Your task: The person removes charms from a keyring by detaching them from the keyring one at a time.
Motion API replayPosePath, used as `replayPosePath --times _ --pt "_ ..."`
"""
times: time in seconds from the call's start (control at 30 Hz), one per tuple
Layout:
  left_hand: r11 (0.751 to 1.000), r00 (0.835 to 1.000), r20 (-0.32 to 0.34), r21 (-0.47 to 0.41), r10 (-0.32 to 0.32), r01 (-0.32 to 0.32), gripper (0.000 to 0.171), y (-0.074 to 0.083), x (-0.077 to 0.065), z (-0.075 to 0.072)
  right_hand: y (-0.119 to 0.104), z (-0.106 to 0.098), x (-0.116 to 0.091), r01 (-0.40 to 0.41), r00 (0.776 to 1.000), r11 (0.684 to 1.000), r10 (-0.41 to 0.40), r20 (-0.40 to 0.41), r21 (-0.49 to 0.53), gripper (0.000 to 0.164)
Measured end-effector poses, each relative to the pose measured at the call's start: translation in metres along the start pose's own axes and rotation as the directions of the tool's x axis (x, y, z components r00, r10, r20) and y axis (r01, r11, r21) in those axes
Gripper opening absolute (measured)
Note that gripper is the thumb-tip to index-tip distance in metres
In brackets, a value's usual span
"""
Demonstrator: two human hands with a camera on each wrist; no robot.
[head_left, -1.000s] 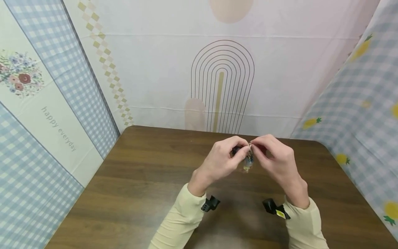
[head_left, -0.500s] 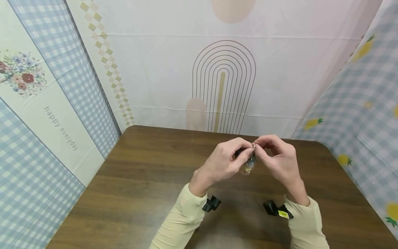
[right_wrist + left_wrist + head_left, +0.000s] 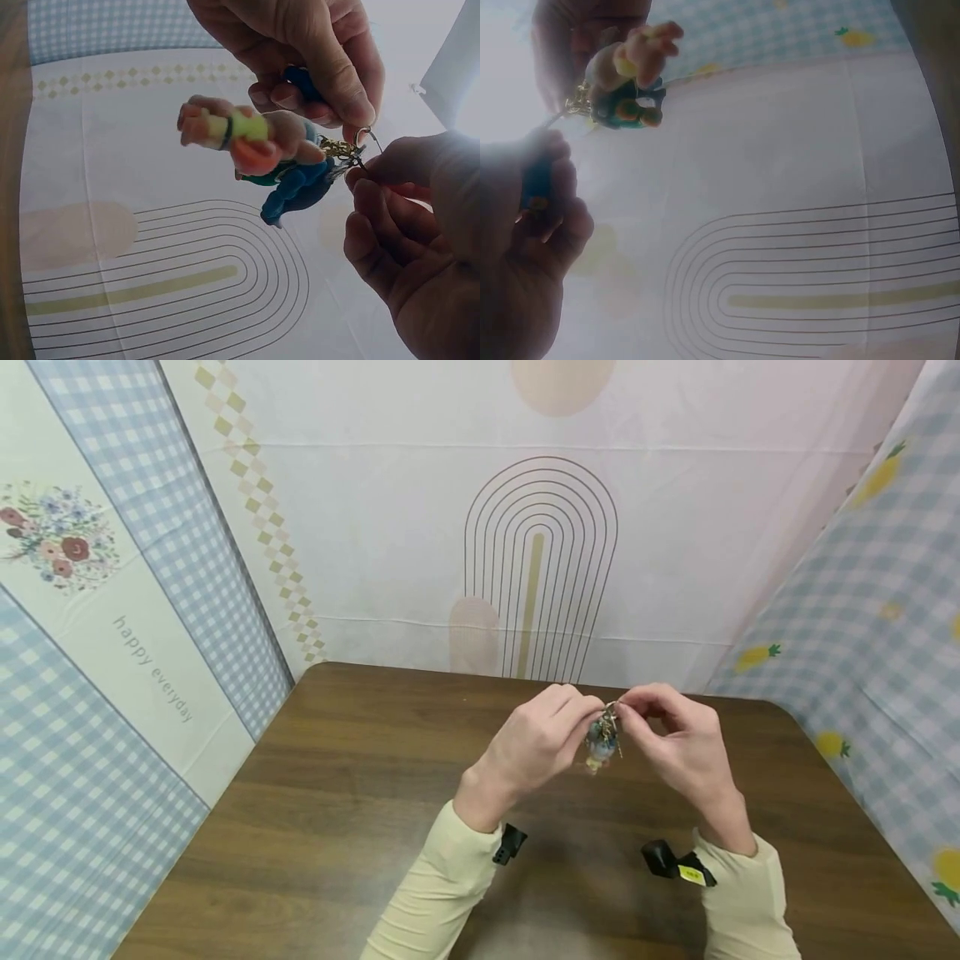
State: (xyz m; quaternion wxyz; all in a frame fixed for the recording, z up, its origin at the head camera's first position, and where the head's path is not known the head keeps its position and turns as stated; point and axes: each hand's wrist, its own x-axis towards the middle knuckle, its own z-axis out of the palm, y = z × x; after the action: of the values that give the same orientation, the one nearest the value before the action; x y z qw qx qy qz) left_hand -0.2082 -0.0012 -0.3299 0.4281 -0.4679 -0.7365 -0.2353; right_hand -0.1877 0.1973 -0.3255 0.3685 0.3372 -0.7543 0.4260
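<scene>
Here, left grip [image 3: 534, 737] and right grip [image 3: 686, 747] pinch — narrowly — a ring [image 3: 363, 130].

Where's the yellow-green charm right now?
In the right wrist view, the yellow-green charm is just above centre, below the left hand and left of the gold chains and right hand.

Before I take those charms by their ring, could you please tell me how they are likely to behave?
The charms will probably swing loosely, since most dangle from gold chains. Bunched together, they may knock or tangle. They seem fairly light, being small beside the left hand.
</scene>
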Motion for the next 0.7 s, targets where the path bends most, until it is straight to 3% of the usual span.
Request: replayPosePath --times 0.17,0.47,0.7 --pt "1.000 1.000 -0.009 0.012 -0.003 0.003 0.008 -0.0001 0.0002 -0.0002 0.0023 -0.0003 0.0016 0.031 0.999 0.999 -0.031 0.015 0.025 0.007" --pt "0.998 1.000 -0.008 -0.056 -0.018 0.018 0.008 -0.0036 0.0031 0.0007 0.0036 0.0001 0.0046 0.082 0.996 0.996 -0.083 0.020 0.042 0.021" --pt "0.995 1.000 0.001 -0.100 -0.016 0.016 0.007 -0.0021 0.0040 0.0013 0.0060 0.0026 0.0038 0.074 0.997 0.997 -0.073 -0.006 0.035 0.012"
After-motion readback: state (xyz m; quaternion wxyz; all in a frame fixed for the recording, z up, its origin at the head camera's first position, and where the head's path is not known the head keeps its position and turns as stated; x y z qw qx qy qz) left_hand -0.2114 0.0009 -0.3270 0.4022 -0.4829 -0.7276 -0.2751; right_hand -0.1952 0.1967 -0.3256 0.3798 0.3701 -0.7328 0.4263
